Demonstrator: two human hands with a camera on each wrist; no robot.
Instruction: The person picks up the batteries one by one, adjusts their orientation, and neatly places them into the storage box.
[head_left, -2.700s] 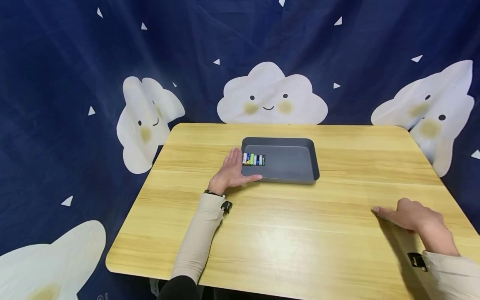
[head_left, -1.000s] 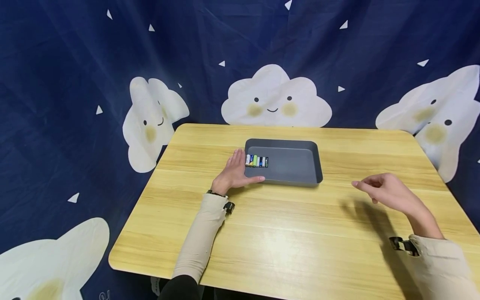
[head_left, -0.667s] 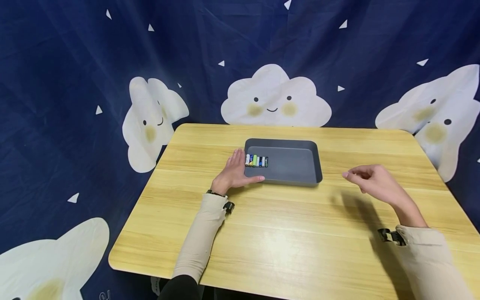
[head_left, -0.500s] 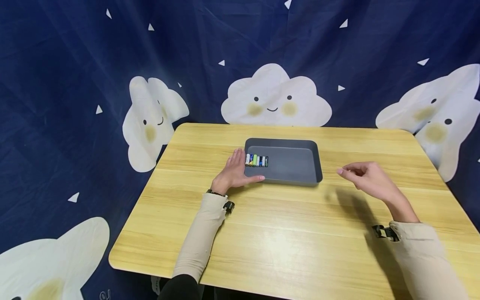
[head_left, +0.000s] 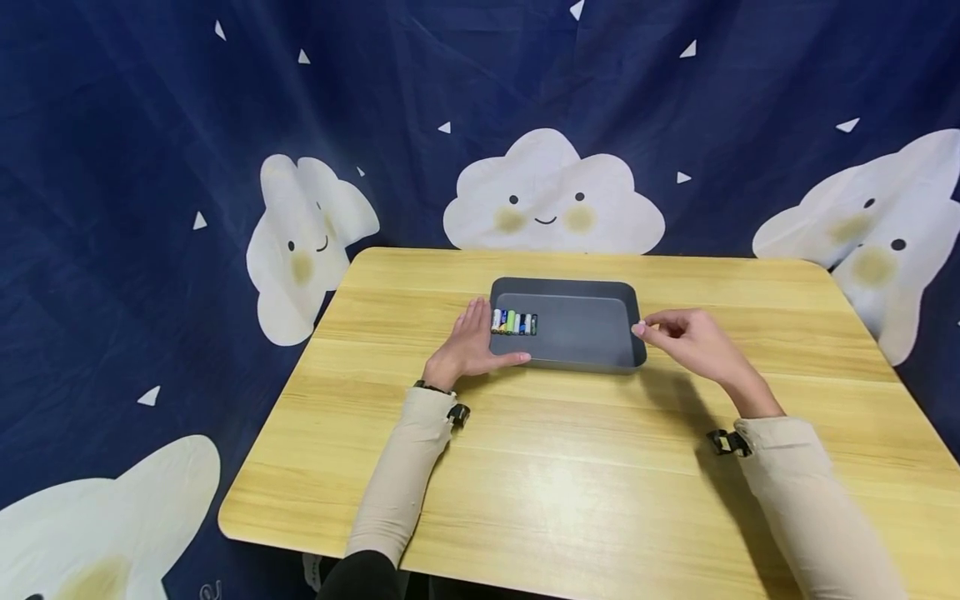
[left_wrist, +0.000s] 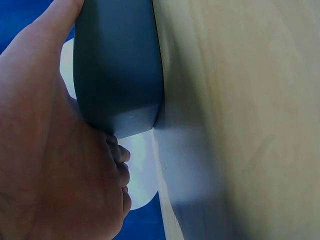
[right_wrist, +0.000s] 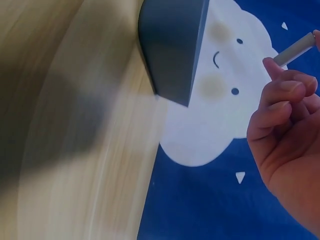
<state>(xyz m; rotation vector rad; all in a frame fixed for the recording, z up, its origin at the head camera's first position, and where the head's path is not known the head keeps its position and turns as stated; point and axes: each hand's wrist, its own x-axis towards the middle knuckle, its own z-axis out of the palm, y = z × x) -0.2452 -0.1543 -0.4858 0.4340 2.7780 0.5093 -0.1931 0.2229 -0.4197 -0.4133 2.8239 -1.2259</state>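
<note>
A dark grey rectangular tray (head_left: 581,329) lies on the wooden table, with a row of several batteries (head_left: 512,322) side by side at its left end. My left hand (head_left: 463,346) rests against the tray's left side, fingers straight and thumb along the front rim. In the left wrist view the palm lies beside the tray's outer wall (left_wrist: 117,65). At the tray's right rim, my right hand (head_left: 693,342) pinches a pale slim battery (right_wrist: 295,50) between thumb and fingertip. The right wrist view shows it held lengthwise, above the level of the tray.
The wooden table (head_left: 480,467) extends around the tray, with rounded far corners. Behind it hangs a dark blue curtain (head_left: 405,67) printed with white clouds. Each wrist wears a black strap with a small camera.
My right hand has risen off the table at the right and moved left and away from me to the tray's right rim, holding the battery. The left hand stays against the tray.
</note>
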